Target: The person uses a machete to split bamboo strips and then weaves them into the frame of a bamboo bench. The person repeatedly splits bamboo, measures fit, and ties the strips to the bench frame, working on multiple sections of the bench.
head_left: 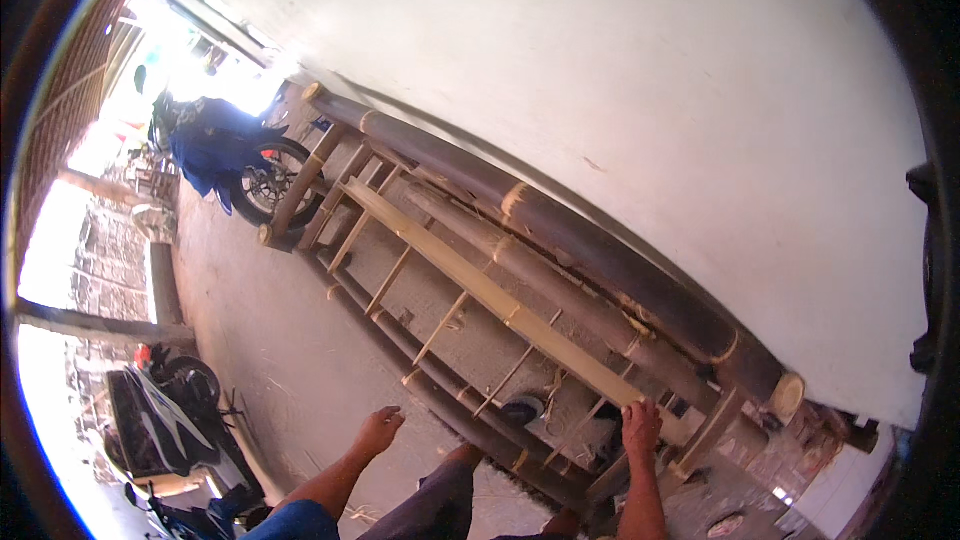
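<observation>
At right hand (641, 428), bamboo slat (480, 290), left hand (378, 431) apart

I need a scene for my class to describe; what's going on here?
The person's right hand is on the near end of a pale slat laid lengthwise over the crosspieces of a bamboo frame. The left hand is off the frame, nothing visible in it. A blue motorcycle stands beyond the far end.

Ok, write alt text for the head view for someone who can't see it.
A person's right hand touches one end of a pale bamboo strip lying along a dark bamboo bench-like frame; the empty left hand hovers nearby. A pale wall stands right, motorcycles left.
</observation>
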`<action>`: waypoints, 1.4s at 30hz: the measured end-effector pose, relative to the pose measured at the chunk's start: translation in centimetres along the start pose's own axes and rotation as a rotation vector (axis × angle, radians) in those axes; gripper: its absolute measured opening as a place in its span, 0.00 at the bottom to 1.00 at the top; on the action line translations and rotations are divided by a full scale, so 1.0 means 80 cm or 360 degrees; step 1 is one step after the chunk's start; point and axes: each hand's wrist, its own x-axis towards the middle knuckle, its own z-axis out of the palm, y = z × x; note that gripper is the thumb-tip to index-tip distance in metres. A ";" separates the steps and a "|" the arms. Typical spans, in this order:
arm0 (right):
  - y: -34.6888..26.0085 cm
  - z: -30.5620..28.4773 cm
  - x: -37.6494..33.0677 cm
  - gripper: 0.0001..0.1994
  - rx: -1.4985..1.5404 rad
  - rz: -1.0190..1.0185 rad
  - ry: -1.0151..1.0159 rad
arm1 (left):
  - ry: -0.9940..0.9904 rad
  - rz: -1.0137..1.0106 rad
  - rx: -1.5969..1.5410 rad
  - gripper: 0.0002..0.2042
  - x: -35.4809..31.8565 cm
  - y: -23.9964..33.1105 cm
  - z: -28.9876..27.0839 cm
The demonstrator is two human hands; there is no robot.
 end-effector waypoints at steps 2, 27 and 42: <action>-0.003 -0.007 0.005 0.13 0.0071 -0.0037 -0.0145 | -0.0012 0.0085 -0.0078 0.23 0.014 0.027 0.014; 0.004 0.037 -0.022 0.11 0.0018 -0.0225 0.0288 | -0.0026 -0.0328 -0.2128 0.30 0.371 0.180 0.239; 0.035 -0.021 -0.067 0.16 -0.0106 -0.0379 0.0092 | 0.0284 -0.0598 -0.2512 0.23 0.163 0.218 0.197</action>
